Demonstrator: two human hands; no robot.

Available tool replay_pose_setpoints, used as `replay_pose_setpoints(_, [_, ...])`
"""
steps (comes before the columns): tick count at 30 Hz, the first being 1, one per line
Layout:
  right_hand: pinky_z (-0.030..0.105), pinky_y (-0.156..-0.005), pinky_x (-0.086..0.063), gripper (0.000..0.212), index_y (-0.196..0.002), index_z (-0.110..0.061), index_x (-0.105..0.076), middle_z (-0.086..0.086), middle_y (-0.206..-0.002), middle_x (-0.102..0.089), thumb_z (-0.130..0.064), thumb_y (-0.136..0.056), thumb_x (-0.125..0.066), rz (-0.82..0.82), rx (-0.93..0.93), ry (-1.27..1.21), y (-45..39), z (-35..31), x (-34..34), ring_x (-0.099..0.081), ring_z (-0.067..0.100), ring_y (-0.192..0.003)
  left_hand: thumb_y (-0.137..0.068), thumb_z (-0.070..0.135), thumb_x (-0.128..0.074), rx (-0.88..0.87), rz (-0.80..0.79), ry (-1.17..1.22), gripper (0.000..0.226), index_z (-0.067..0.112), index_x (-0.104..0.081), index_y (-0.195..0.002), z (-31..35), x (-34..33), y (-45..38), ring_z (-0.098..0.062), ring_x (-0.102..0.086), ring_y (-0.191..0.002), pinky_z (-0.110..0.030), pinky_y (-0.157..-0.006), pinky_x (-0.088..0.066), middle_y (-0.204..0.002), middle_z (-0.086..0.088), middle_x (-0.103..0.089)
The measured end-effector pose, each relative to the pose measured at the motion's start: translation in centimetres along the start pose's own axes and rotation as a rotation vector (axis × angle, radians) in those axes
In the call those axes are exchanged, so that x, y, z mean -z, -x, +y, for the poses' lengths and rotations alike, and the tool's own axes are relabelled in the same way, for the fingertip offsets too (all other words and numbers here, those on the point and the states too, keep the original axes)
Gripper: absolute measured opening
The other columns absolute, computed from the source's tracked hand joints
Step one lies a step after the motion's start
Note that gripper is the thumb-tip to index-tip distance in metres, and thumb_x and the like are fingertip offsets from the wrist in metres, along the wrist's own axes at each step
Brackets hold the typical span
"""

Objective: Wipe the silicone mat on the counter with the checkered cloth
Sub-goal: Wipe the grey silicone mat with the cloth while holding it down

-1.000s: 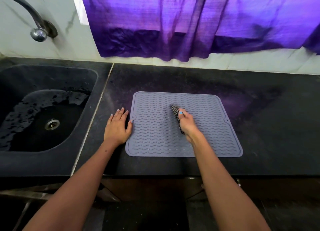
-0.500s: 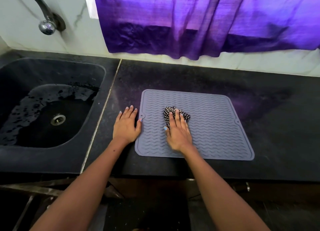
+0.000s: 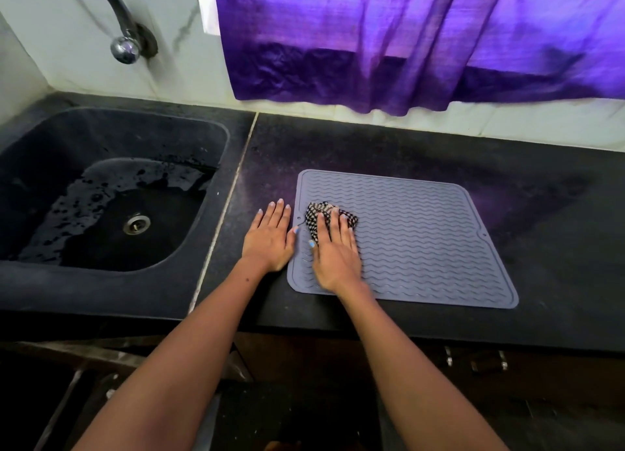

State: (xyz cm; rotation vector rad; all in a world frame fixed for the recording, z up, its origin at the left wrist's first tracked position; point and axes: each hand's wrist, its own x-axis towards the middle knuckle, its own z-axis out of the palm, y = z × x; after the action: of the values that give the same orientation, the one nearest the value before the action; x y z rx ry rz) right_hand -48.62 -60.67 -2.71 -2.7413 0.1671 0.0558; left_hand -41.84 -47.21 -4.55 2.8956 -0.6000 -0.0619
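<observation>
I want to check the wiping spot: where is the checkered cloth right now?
In the head view, the checkered cloth lies on the left part of the silicone mat, pressed flat under the right hand's fingers, close to the left hand.

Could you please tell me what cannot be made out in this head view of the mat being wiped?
- Most of the black-and-white checkered cloth: covered by the right hand pressing it flat.
- The ridged grey silicone mat under that hand and cloth: whether it is clean cannot be told.
- The curved metal tap: its top is cut off by the upper edge.
- The purple curtain: it hides whatever is behind it.
- Under the left hand: black counter hidden.
</observation>
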Motion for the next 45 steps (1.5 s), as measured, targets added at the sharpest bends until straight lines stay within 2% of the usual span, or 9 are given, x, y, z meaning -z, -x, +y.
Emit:
replay_pose_setpoints(9, [0.036,-0.119,0.007,0.063,-0.150,-0.020,0.008,0.005,-0.156,0.023,-0.034,-0.101,-0.027,-0.164,-0.013,0.048,-1.2,0.2,1.0,0.016,0.022,-0.145,-0.092,0.049,-0.006,0.002,0.078,0.057,0.069,0.012,-0.015,-0.149,-0.3,-0.4,-0.1,-0.015,-0.003,-0.146,-0.032,-0.118,0.003,-0.158,-0.004,-0.009])
replay_pose_setpoints(15, [0.031,-0.118,-0.001,0.048,-0.150,-0.016,-0.017,0.000,-0.159,-0.001,-0.022,-0.103,-0.028,-0.091,-0.224,-0.693,-1.7,-1.6,5.1,0.001,0.016,-0.147,-0.101,0.034,-0.023,-0.009,0.053,0.097,0.054,0.012,-0.015,-0.149,-0.4,0.3,0.2,-0.015,-0.002,-0.146,-0.032,-0.119,0.002,-0.159,-0.004,-0.008])
replay_pose_setpoints(21, [0.038,-0.118,0.007,0.064,-0.151,-0.016,0.000,0.009,-0.158,0.011,-0.025,-0.098,-0.034,0.008,-0.007,0.007,2.7,-4.0,-1.5,0.011,0.024,-0.147,-0.097,0.022,-0.030,-0.004,0.070,0.102,0.055,0.011,-0.015,-0.149,-0.4,0.2,0.1,-0.015,-0.003,-0.146,-0.031,-0.119,0.003,-0.158,-0.005,-0.008])
replay_pose_setpoints(27, [0.032,-0.118,0.006,0.060,-0.151,-0.016,-0.007,0.008,-0.159,0.006,-0.026,-0.098,-0.034,0.042,0.041,0.037,2.2,-3.2,-1.7,0.005,0.021,-0.147,-0.096,0.020,-0.031,-0.002,0.082,0.124,0.055,0.011,-0.018,-0.149,-0.5,0.2,0.1,-0.015,-0.004,-0.146,-0.031,-0.118,0.002,-0.158,-0.004,-0.010])
replay_pose_setpoints(31, [0.026,-0.116,-0.011,0.044,-0.145,-0.011,-0.032,0.004,-0.156,-0.019,-0.013,-0.101,-0.033,-0.052,-0.111,-0.808,1.6,-3.0,1.3,-0.017,0.018,-0.145,-0.098,0.022,-0.028,-0.006,0.078,0.147,0.052,0.013,-0.019,-0.149,-0.5,0.4,0.3,-0.014,-0.005,-0.146,-0.030,-0.118,0.003,-0.158,-0.003,-0.011])
replay_pose_setpoints(34, [0.028,-0.113,-0.029,0.043,-0.143,-0.010,-0.037,0.005,-0.149,-0.037,-0.008,-0.100,-0.032,0.112,-0.294,-1.345,1.5,-2.0,4.8,-0.038,0.017,-0.135,-0.101,0.030,-0.020,-0.001,0.058,0.145,0.051,0.012,-0.018,-0.149,-0.4,0.3,0.3,-0.014,-0.003,-0.146,-0.031,-0.119,0.002,-0.158,-0.003,-0.010])
replay_pose_setpoints(37, [0.029,-0.119,-0.014,0.047,-0.147,-0.018,-0.026,-0.006,-0.157,-0.018,-0.014,-0.101,-0.032,0.269,-0.184,-0.873,2.6,0.2,6.5,-0.016,0.010,-0.144,-0.099,0.045,-0.019,0.004,0.048,0.114,0.060,0.011,-0.017,-0.149,-0.4,0.0,0.2,-0.016,-0.003,-0.146,-0.034,-0.119,0.001,-0.158,-0.005,-0.010])
replay_pose_setpoints(41, [0.032,-0.118,0.003,0.055,-0.150,-0.021,-0.008,0.000,-0.159,0.007,-0.029,-0.101,-0.031,0.107,-0.100,-0.145,4.1,3.3,3.2,0.003,0.017,-0.147,-0.079,0.066,-0.004,0.002,0.043,0.091,0.090,0.012,-0.017,-0.149,-0.2,0.0,0.2,-0.016,-0.003,-0.146,-0.034,-0.119,0.001,-0.158,-0.005,-0.010])
replay_pose_setpoints(45, [0.033,-0.119,-0.001,0.062,-0.151,-0.022,-0.001,0.005,-0.159,0.012,-0.048,-0.099,-0.024,0.062,-0.107,0.072,4.3,4.3,1.0,0.003,0.021,-0.147,-0.083,0.062,-0.012,0.010,0.050,0.072,0.083,0.012,-0.017,-0.149,-0.3,-0.2,0.0,-0.016,-0.004,-0.146,-0.034,-0.119,0.001,-0.158,-0.005,-0.011])
